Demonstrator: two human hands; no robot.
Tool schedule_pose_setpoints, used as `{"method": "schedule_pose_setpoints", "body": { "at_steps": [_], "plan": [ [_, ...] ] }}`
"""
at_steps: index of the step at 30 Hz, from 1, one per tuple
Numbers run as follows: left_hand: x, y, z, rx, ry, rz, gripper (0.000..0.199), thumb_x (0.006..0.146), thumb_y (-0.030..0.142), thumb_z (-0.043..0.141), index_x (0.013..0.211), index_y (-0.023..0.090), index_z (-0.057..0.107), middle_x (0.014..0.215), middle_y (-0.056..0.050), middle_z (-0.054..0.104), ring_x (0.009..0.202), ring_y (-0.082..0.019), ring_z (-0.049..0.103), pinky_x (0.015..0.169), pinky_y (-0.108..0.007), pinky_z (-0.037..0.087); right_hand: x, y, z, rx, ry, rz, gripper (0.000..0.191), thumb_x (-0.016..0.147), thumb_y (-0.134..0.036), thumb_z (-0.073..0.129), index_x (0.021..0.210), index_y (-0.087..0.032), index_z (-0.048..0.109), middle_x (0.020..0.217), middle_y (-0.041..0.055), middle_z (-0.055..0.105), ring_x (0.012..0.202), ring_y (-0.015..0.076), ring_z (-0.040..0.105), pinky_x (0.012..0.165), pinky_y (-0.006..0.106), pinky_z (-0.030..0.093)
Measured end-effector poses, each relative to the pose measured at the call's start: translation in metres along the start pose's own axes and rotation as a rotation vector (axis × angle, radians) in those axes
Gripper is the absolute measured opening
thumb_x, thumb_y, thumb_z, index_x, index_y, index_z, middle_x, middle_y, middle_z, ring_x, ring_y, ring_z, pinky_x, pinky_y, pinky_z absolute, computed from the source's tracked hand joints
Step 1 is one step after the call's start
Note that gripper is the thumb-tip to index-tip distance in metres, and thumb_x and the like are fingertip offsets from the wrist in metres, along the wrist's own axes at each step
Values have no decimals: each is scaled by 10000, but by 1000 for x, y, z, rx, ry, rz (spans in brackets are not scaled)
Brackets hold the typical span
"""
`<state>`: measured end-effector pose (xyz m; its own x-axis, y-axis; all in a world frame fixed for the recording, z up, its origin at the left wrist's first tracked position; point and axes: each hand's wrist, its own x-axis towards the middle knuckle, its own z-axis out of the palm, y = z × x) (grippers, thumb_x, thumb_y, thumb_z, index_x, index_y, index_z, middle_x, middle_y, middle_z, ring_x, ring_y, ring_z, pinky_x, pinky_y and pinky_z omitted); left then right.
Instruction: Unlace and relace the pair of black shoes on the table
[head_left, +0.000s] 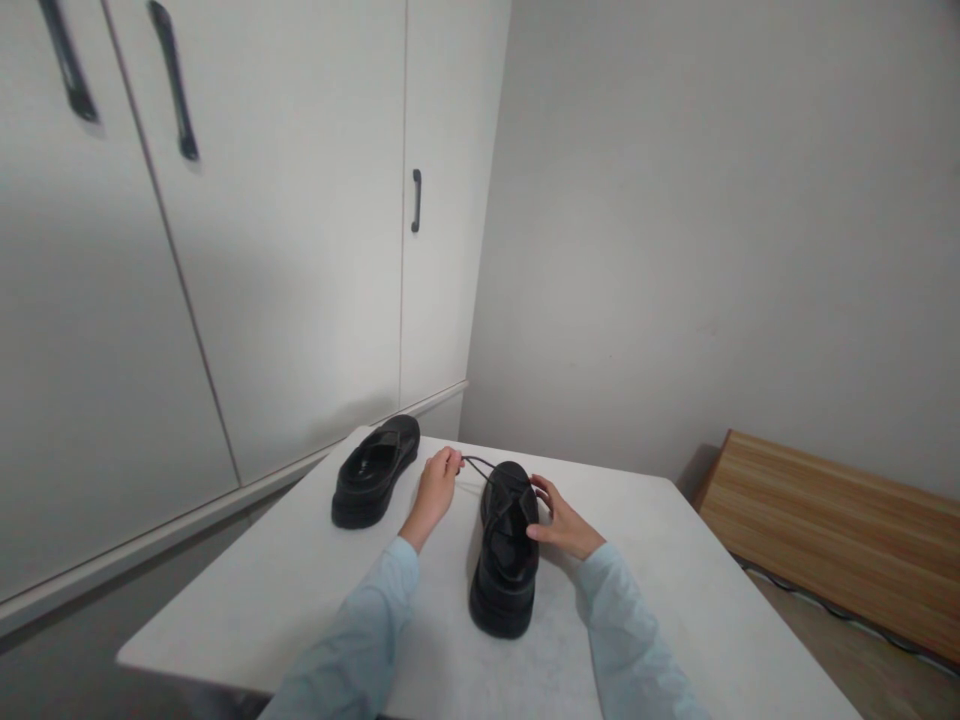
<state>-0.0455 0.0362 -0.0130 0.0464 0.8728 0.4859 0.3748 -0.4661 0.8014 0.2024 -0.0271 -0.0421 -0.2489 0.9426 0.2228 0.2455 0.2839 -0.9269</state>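
A black thick-soled shoe [504, 590] stands on the white table [300, 610] in front of me, its toe pointing away. My left hand [436, 487], to the left of that shoe, is closed on a dark shoelace [478, 459] that stretches from its fingertips to the front of the shoe. On the shoe's right side rests my right hand [559, 520], thumb at the opening and fingers along the upper, gripping its edge. A second black shoe [377, 475] sits farther left, near the table's back corner.
White cupboard doors [285, 250] with dark handles rise behind the table on the left. A grey wall [675, 250] closes off the back. Beyond the table's right edge is a wood-grain board [832, 530], with a dark cable [825, 607] along its lower side.
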Motion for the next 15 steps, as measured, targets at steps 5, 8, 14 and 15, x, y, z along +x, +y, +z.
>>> {"method": "schedule_pose_setpoints", "body": {
  "at_steps": [5,8,14,15],
  "plan": [
    [1,0,-2,-176,44,-64,326,860,440,367,680,192,477,640,-2,525,688,-165,523,637,-254,381,1,5,0,72,-11,0,950,532,-517,794,1326,-306,318,1428,106,296,1339,286,259,1099,487,169],
    [1,-1,-1,-225,63,-77,333,854,458,373,687,191,483,667,-7,534,683,-159,513,643,-252,379,1,4,0,49,-38,-28,871,558,-513,782,1295,-299,370,1387,94,378,1323,274,291,1101,487,161],
    [0,-3,-4,-310,132,-134,350,850,478,390,687,190,505,662,-2,516,666,-153,500,603,-239,373,0,3,-1,-34,-28,-2,843,582,-519,761,1296,-279,383,1378,110,395,1321,291,291,1095,495,134],
    [0,-3,-5,-326,156,-145,355,849,482,391,686,190,509,661,-1,509,663,-153,497,596,-237,375,1,4,-1,-39,-26,-3,842,585,-517,760,1297,-277,381,1378,111,395,1320,289,293,1095,489,138]
  ]
}}
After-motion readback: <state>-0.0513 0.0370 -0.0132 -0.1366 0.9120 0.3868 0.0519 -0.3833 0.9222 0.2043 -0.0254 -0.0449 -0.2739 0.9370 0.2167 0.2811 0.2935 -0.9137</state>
